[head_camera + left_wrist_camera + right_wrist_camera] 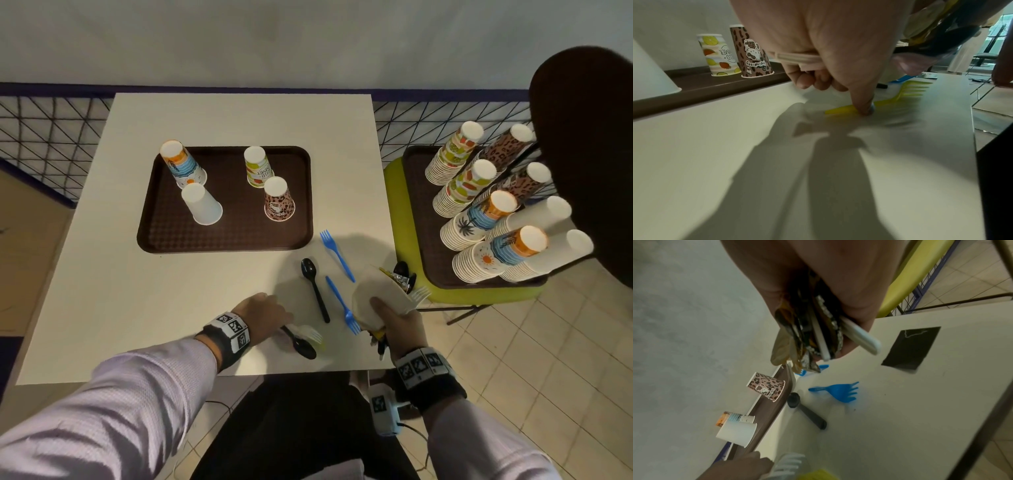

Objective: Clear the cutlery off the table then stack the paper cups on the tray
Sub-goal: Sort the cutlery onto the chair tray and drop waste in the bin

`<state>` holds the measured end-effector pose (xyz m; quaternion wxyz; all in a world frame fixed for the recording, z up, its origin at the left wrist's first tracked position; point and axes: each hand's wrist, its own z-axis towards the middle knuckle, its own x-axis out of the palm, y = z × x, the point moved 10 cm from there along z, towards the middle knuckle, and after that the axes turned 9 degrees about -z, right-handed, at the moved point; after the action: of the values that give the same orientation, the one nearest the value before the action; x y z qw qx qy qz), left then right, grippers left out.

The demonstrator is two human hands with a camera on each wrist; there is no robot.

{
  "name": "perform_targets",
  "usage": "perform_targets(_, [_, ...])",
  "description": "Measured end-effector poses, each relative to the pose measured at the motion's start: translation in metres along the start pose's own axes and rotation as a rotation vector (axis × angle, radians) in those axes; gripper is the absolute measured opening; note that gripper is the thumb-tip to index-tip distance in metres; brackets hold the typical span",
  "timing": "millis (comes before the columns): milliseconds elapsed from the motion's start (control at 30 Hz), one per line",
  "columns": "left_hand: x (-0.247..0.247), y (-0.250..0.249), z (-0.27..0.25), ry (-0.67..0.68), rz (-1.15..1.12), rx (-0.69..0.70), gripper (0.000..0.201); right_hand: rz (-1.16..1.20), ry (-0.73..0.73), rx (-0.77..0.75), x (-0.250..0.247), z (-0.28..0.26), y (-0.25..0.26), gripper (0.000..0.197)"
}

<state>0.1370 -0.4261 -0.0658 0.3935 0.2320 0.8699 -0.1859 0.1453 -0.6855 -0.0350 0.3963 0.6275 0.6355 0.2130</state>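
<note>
Cutlery is lying at the desk's (102,274) five o'clock corner: a black spoon (315,287) and two blue forks (337,255). The left hand (263,315) is gripping a white fork (797,59) while pinning a yellow fork (890,100); the right hand (400,325) is clutching a bundle (818,337). Light, slippery plastic, probably best pinched mid-handle.

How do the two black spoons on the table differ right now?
The far black spoon lies alone, untouched, bowl pointing toward the tray. The near black spoon has its handle under the left hand, beside a white fork, bowl toward the table edge. Both are black plastic.
</note>
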Motion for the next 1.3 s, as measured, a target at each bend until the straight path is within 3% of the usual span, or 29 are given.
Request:
perform_targets(67, [-0.001, 0.001, -0.005, -0.017, -0.079, 0.011, 0.031, 0.010, 0.002, 0.000, -0.001, 0.001, 0.000, 0.033])
perform_targets(167, [-0.003, 0.008, -0.016, -0.074, -0.391, -0.051, 0.025, 0.026, -0.003, 0.001, -0.002, 0.003, 0.000, 0.032])
perform_targets(267, [-0.017, 0.024, -0.031, -0.270, -0.775, -0.162, 0.003, 0.038, 0.003, 0.007, -0.001, 0.004, 0.002, 0.032])
perform_targets(367, [-0.038, 0.035, -0.041, -0.513, -1.043, -0.251, 0.010, 0.043, 0.065, 0.023, 0.010, 0.003, 0.008, 0.029])
perform_targets(400, [-0.048, 0.035, -0.044, -0.571, -1.104, -0.267, 0.004, 0.053, 0.087, 0.027, 0.016, 0.004, 0.010, 0.027])
perform_targets(533, [-0.077, 0.024, -0.037, -0.600, -1.297, -0.305, 0.040, 0.091, 0.173, 0.017, 0.042, 0.001, 0.028, 0.033])
perform_targets(667, [-0.105, 0.011, -0.030, -0.673, -1.382, -0.333, 0.023, 0.116, 0.248, 0.030, 0.067, -0.006, 0.048, 0.024])
perform_targets(800, [-0.118, 0.005, -0.029, -0.729, -1.483, -0.358, 0.024, 0.178, 0.324, -0.006, 0.084, -0.011, 0.062, 0.025])
perform_targets(1033, [-0.121, 0.005, -0.028, -0.651, -1.261, -0.482, 0.052, 0.013, 0.284, -0.100, 0.085, -0.011, 0.070, 0.024])
perform_targets(1167, [-0.131, -0.008, -0.026, -0.636, -1.032, -0.475, 0.047, -0.018, 0.274, -0.088, 0.093, -0.015, 0.075, 0.041])
perform_targets(1300, [-0.140, -0.013, -0.027, -0.683, -0.814, -0.425, 0.038, 0.018, 0.270, -0.063, 0.092, -0.019, 0.078, 0.043])
